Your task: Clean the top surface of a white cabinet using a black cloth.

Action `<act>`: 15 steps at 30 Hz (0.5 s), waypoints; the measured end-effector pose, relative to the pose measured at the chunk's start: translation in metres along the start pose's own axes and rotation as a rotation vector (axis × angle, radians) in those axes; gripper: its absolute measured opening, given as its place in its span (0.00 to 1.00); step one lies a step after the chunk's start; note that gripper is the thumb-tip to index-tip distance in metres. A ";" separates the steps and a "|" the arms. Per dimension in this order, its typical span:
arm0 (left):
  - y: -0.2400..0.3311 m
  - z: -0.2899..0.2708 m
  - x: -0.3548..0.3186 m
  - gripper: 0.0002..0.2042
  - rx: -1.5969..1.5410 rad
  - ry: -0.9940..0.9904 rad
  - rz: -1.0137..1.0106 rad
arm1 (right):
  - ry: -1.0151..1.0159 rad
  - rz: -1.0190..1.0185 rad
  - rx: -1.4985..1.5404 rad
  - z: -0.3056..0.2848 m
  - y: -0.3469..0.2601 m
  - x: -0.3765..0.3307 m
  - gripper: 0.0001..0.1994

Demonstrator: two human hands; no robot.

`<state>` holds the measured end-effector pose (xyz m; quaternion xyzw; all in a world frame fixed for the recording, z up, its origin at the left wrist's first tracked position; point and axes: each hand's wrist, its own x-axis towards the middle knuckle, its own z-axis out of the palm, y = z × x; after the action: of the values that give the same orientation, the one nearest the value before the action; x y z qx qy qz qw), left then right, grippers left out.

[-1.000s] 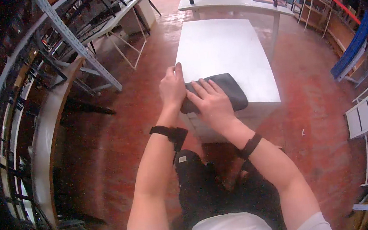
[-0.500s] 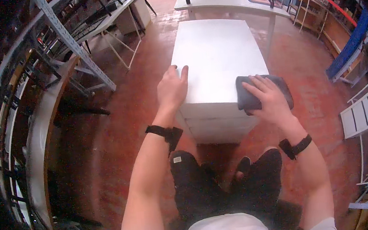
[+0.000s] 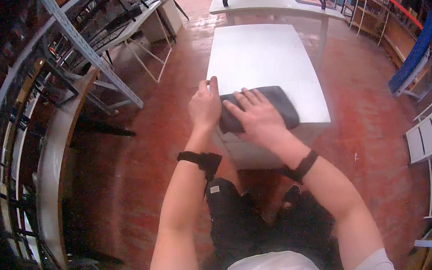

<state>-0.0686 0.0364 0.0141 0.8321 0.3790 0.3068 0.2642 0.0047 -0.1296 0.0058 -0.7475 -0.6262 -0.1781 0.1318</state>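
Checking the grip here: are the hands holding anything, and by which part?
Dark folded cloth: right hand lies flat on top, left hand at its left end. Pressed, not lifted.

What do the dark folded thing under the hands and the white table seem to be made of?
The dark folded piece looks like soft matte cloth: rounded edges, no shine, and it lies flat under the right hand. The white table looks like a smooth painted or laminated board with a faint sheen; which one is unclear.

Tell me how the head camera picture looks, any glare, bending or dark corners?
Head view: fisheye bends the shelving and floor lines toward the rim; corners go black. Soft glare lies on the wet-looking red floor. The left hand, right hand and dark folded cloth on the white table look sharp.
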 end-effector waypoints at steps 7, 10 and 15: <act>-0.024 0.013 0.017 0.30 0.058 0.030 0.136 | 0.142 -0.004 0.021 0.018 -0.010 0.007 0.33; -0.031 0.009 0.015 0.30 0.050 0.014 0.097 | 0.081 -0.016 0.094 -0.006 -0.004 -0.013 0.37; -0.001 0.001 0.000 0.30 -0.017 -0.010 0.006 | -0.003 0.057 0.065 -0.050 0.059 -0.076 0.43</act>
<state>-0.0686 0.0374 0.0129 0.8325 0.3724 0.3067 0.2725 0.0456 -0.2288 0.0195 -0.7607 -0.6101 -0.1528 0.1603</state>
